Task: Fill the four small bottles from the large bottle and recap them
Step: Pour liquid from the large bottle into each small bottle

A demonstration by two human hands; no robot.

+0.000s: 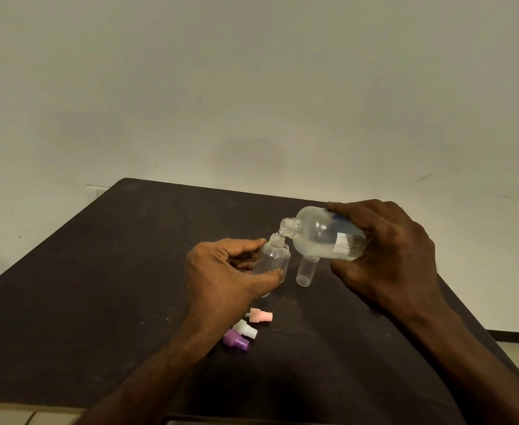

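The right hand (387,253) grips the large bottle (322,236), its fingers curled over the labelled body and the thumb underneath. The bottle is uncapped and tipped to the left, its threaded neck pointing down toward the mouth of a small clear bottle (271,256). The 2 openings are almost touching, and a thin thread of liquid seems to pass between them, though it is too fine to be sure.

The left hand (221,271) holds that small bottle, thumb on its near side and fingers round its far side, tilting the neck slightly to the right toward the large bottle. It is lifted above the dark table (99,271), near the middle of the top.

A 2nd small bottle (286,262) stands just behind the held one, partly hidden by it. A 3rd open bottle (305,269) stands upright on the table under the large bottle's body, between the 2 hands. A 4th cannot be made out.

Toward the near edge, just beside the left wrist, 3 caps lie on their sides close together: a pink cap (261,315), a white cap (245,328) and a purple cap (236,340), the white and purple ones touching.
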